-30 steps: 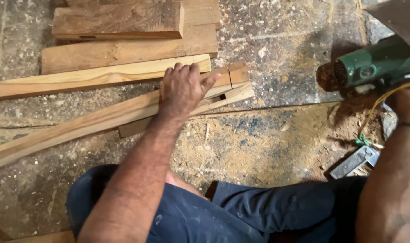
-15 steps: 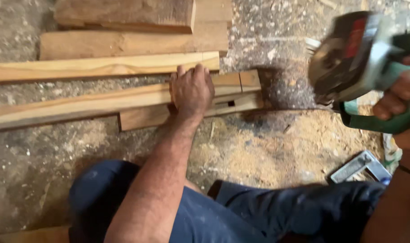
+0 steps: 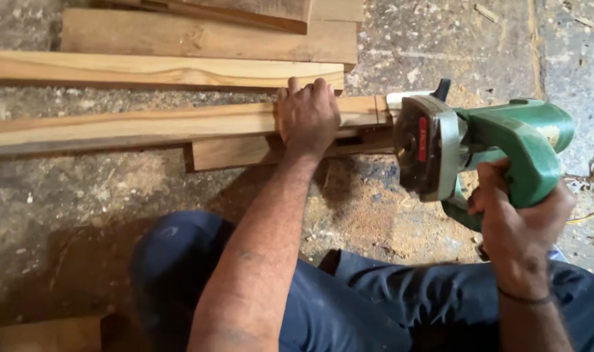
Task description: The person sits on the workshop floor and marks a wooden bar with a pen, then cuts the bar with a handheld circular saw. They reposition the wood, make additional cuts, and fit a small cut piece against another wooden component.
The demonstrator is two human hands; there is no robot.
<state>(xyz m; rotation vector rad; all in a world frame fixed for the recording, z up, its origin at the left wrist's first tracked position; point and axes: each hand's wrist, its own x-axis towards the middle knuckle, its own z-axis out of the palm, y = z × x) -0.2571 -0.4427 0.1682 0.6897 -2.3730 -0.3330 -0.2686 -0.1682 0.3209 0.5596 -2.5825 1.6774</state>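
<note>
Far to the left a long pale wooden strip (image 3: 147, 124) runs across the dusty concrete floor (image 3: 82, 215), its right end propped on a shorter block of wood (image 3: 232, 152) that lies just under it. Behind it, further from the person, lie a light plank (image 3: 160, 70) and a wider brown board (image 3: 206, 39), stacked side by side. The left hand (image 3: 308, 117) comes down flat on top of the strip near its right end, palm pressing, fingers spread a little and curled over the far edge, not wrapped around it. Sawdust (image 3: 369, 215) lies thick on the floor just below that hand, in front of the person's knees in dark blue trousers (image 3: 349, 306). Right of the hand, the strip's end meets a green circular saw (image 3: 486, 150); its round metal guard sits just beside the end of the wood, and whether the blade touches the wood I cannot tell from here. The right hand (image 3: 519, 221) is clenched tight around the saw's handle from below, fingers fully wrapped, a thin band on the wrist. The two hands are well apart, with the saw's guard between them.
</note>
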